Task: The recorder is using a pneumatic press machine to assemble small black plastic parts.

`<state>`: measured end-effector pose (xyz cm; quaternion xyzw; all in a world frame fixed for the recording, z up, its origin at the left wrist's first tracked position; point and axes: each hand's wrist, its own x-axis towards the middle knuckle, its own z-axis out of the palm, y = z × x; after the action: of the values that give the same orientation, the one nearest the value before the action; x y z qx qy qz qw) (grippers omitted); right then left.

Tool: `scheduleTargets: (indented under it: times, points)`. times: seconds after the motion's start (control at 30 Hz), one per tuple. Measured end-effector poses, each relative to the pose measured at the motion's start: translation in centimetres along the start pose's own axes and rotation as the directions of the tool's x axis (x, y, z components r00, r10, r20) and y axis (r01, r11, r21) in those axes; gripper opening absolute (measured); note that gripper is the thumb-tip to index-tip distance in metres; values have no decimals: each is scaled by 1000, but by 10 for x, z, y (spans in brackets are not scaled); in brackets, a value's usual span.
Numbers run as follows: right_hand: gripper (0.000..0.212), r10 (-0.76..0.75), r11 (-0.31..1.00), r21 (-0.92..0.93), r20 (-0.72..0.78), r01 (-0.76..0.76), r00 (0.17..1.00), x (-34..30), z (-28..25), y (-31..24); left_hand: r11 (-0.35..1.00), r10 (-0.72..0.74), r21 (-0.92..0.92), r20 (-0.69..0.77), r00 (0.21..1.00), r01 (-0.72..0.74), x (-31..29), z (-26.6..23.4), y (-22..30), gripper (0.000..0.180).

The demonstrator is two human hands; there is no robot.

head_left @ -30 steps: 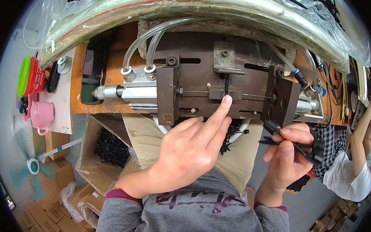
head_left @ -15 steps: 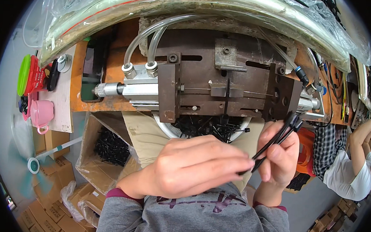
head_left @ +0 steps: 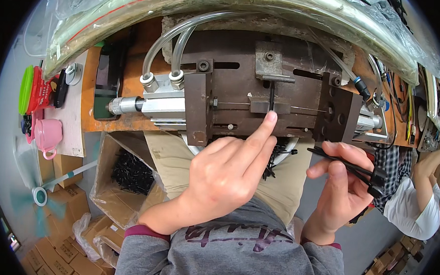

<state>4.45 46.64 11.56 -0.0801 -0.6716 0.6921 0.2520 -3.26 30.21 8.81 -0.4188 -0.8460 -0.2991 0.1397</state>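
My left hand (head_left: 225, 172) reaches to the fixture with its index finger stretched out. That fingertip touches the near end of a thin black rod (head_left: 272, 96) lying across the small metal block (head_left: 257, 107) in the middle. The other fingers are bent, and the underside of the hand is hidden. To the right, my right hand (head_left: 339, 193) grips several slim black plastic rods (head_left: 350, 167) between thumb and fingers, their thicker ends pointing down to the right. Both hands are just in front of the dark metal fixture plate (head_left: 234, 48).
Silver air cylinders (head_left: 167, 107) with clear hoses (head_left: 160, 49) flank the plate. A white basin (head_left: 193, 149) of black rods is at my lap; a carton (head_left: 109, 186) of more stands left. A pink cup (head_left: 49, 133) is at far left. Another person (head_left: 415, 215) sits at right.
My left hand has left the rods in my right hand and moved up to the fixture. My right hand has shifted right and down, and its rods now slope the other way.
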Motion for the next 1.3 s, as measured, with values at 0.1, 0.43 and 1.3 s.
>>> scheduleTargets:
  times: [0.1, 0.43, 1.3]
  points:
    - [22, -32, 984, -174, 35, 38, 999, -1, -10, -4, 1000, 5, 11, 6, 1000, -5, 2, 0, -2, 30]
    - [42, -478, 505, -694, 269, 512, 836, -6, -6, 6, 892, -109, -436, 52, 993, 121, 5, -9, 1, 39]
    - [62, -375, 854, -287, 240, 434, 896, 1, -17, 15, 999, -31, -25, -23, 999, 30, 2, 3, -1, 27]
